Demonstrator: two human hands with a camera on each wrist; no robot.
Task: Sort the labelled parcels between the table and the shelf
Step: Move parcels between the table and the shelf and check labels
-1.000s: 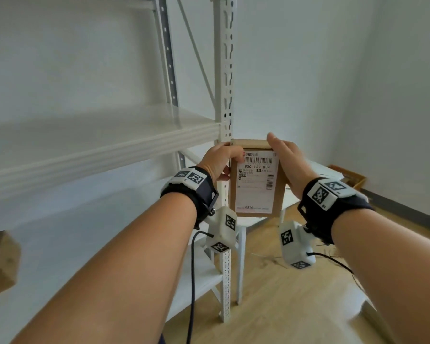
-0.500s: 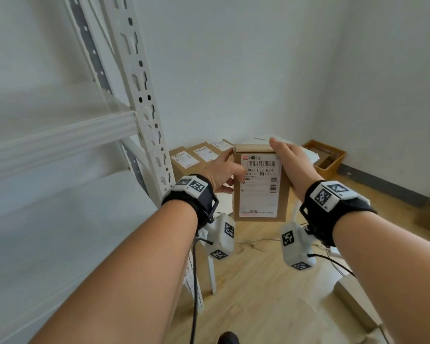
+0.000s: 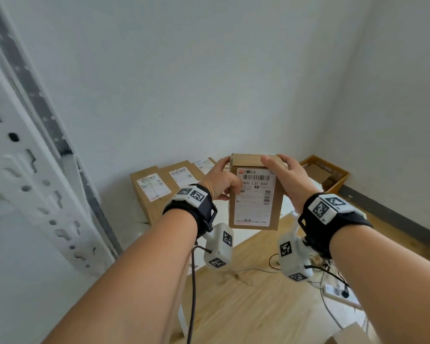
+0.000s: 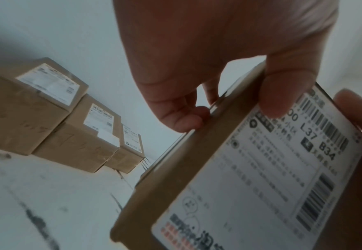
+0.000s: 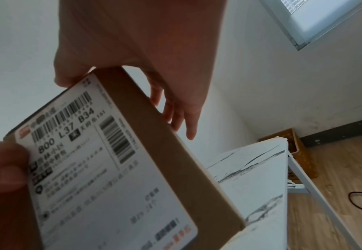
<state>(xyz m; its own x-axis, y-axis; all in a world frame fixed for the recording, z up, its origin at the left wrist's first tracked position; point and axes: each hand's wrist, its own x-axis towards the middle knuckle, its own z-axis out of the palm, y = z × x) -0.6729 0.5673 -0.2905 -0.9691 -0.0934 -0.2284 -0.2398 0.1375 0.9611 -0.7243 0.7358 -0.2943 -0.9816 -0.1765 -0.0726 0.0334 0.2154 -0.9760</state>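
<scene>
**Two hands hold a labelled parcel upright above a table**

Seen from the head camera, both forearms reach forward from 6 o'clock. The left hand (image 3: 219, 181) and right hand (image 3: 287, 180) hold a brown cardboard parcel (image 3: 256, 194) between them at the centre of the view, in the air and upright, with its white label (image 3: 255, 197) facing the camera. The label reads "800 L37 B34" under a barcode.

The left hand grips the parcel's left edge: its thumb lies on the label and its fingers curl behind the box. The right hand grips the right side at the top: its thumb lies over the top edge and its fingers wrap behind. In the right wrist view these fingers (image 5: 176, 116) extend past the back of the box.

Just beyond the parcel, at 10 o'clock from it, three more labelled boxes (image 3: 157, 187) stand in a row, touching one another, on a white table (image 3: 139, 234) against the wall. A white shelf post (image 3: 35, 184) with slots fills the view at 9 o'clock. An open brown crate (image 3: 328, 175) sits on the wooden floor (image 3: 246, 306) in the corner at 2 o'clock. Cables (image 3: 333, 294) lie on the floor at 5 o'clock.
</scene>
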